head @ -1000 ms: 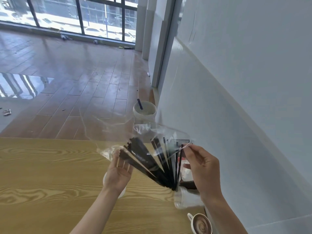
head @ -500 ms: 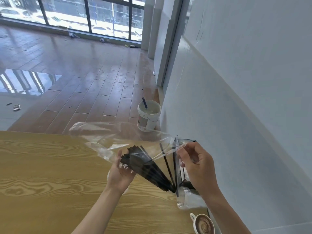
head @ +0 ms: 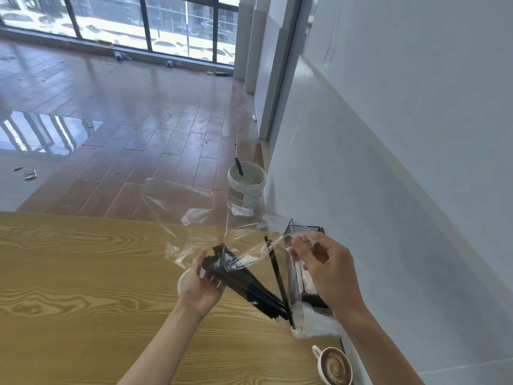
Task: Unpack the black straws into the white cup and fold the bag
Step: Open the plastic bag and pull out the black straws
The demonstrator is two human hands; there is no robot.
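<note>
two hands: left hand [head: 202,287] grips black straws [head: 244,284], uncountable; right hand [head: 330,273] pinches one clear bag [head: 211,215].

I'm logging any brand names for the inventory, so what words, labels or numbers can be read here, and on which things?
None can be read.
Clear bag: no print visible.
Black straws: unmarked.
White bucket on the floor: a faint patch on its side, too blurred to read.
Coffee cup: only a foam swirl, no text.
</note>
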